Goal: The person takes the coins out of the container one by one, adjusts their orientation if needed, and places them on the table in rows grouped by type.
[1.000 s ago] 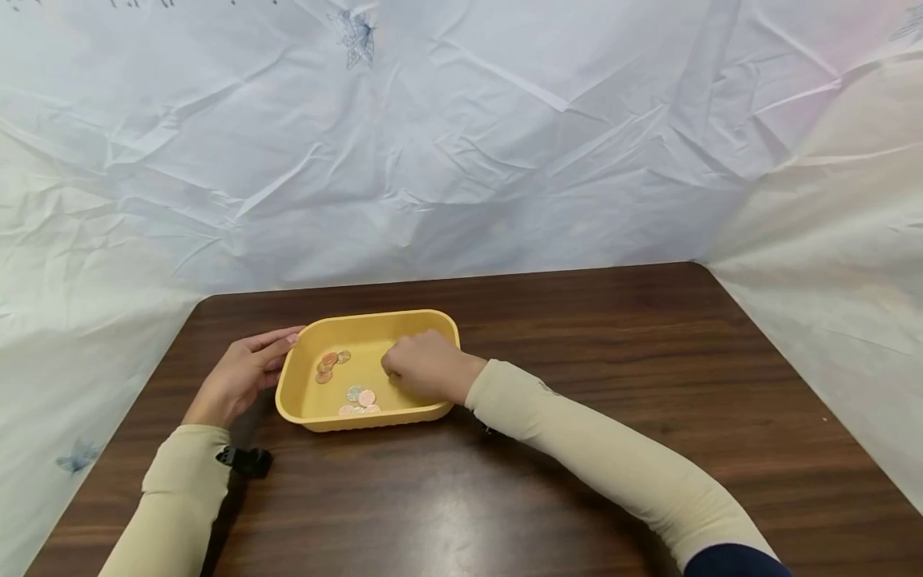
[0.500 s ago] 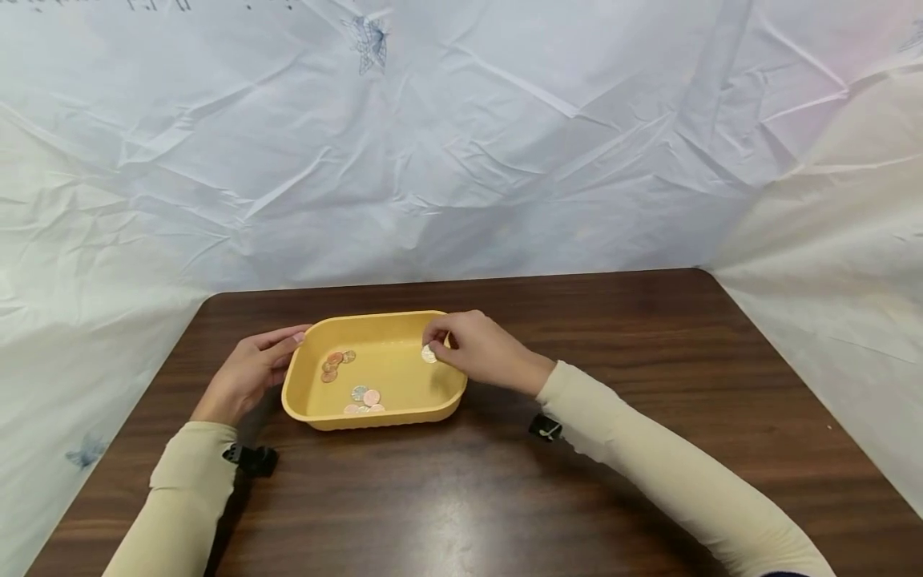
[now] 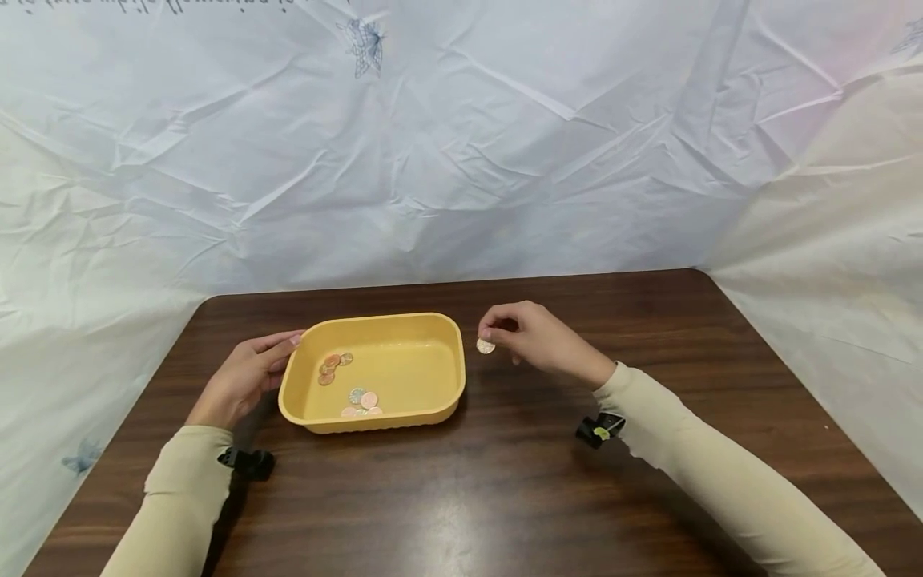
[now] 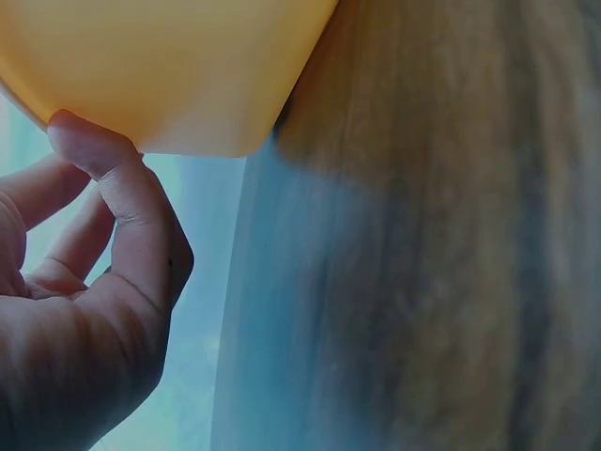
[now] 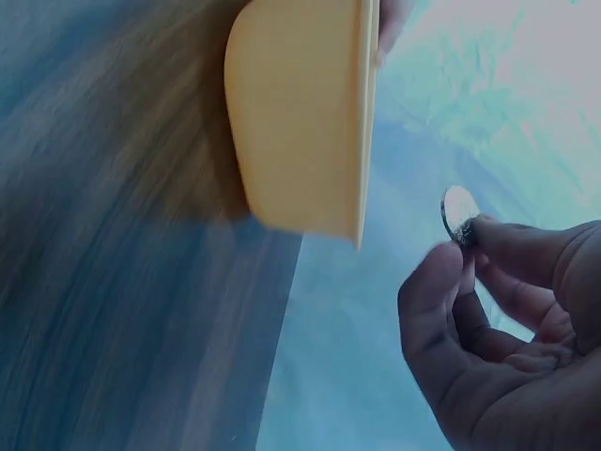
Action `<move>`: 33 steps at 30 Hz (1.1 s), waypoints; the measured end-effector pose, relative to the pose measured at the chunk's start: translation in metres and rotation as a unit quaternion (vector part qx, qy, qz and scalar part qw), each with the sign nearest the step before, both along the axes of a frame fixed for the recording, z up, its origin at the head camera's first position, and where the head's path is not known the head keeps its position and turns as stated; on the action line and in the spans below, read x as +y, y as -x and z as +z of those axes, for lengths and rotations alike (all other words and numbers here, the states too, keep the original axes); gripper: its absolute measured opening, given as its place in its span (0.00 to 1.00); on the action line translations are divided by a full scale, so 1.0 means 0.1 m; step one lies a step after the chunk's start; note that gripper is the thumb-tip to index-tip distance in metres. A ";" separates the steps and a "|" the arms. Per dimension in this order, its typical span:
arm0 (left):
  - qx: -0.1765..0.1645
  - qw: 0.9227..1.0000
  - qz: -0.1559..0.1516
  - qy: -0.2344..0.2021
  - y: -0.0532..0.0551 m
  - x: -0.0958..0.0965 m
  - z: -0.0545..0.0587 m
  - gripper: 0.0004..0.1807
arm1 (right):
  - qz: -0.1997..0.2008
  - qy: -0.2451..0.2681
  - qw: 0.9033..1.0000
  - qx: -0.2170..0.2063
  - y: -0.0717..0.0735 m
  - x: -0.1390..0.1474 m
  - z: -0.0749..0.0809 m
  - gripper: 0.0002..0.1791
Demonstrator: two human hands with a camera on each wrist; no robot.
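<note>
In the head view my right hand (image 3: 534,336) pinches a coin (image 3: 485,346) between thumb and fingertips. It is right of the yellow tray (image 3: 404,419), above the tabletop. The right wrist view shows the coin (image 5: 459,211) tilted, its face partly seen, held apart from the tray's wall (image 5: 300,122). My left hand (image 3: 248,369) holds the tray by its left end, thumb at the rim; in the left wrist view the thumb presses the end wall (image 4: 188,103). Inside the tray lie copper coins (image 3: 328,370) at the left and mixed copper and silvery coins (image 3: 368,400) near the front wall.
The dark wood table (image 3: 447,505) carries the tray. A white wrinkled sheet (image 3: 461,160) with printed butterflies hangs behind it and on both sides. Black wrist cameras (image 3: 600,430) sit on both of my sleeved wrists.
My right hand reached into the tray, came up with a coin, and has moved right, past the tray's right rim. The left hand has stayed at the tray's left end.
</note>
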State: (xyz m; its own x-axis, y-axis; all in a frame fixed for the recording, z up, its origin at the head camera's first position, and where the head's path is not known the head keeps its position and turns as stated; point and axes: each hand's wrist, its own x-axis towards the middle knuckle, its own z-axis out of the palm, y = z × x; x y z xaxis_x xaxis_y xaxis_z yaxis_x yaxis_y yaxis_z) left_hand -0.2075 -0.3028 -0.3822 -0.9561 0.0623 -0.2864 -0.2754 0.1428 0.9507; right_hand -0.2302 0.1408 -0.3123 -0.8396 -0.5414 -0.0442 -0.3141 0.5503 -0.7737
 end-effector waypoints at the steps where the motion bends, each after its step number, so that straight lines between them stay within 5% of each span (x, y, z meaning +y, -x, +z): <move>1: 0.000 1.000 0.001 -0.004 -0.01 0.00 0.00 0.39 | -0.007 0.001 1.000 -0.010 0.02 0.03 -0.01 0.05; 9: 0.003 1.000 0.010 -0.020 -0.05 0.02 -0.01 0.40 | -0.075 0.057 0.987 -0.130 0.20 0.20 -0.24 0.10; 16: -0.001 1.000 0.011 -0.023 -0.06 0.03 0.00 0.39 | -0.104 0.038 0.975 -0.194 0.34 0.26 -0.52 0.14; 26: -0.006 0.999 0.017 -0.030 -0.12 0.03 -0.04 0.39 | -0.095 -0.018 0.972 -0.216 0.46 0.21 -0.72 0.14; 33: -0.004 0.999 0.022 -0.037 -0.12 0.04 -0.03 0.39 | -0.050 -0.123 0.980 -0.148 0.51 0.13 -0.65 0.15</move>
State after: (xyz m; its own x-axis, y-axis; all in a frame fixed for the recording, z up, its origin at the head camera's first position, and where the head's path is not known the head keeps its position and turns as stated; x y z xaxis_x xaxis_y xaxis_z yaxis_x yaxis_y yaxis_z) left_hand -0.1953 -0.2986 -0.3849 -0.9563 0.0407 -0.2895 -0.2869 0.0596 0.9561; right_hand -0.2812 0.1542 -0.3773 -0.8180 -0.4002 -0.4131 -0.0308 0.7477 -0.6633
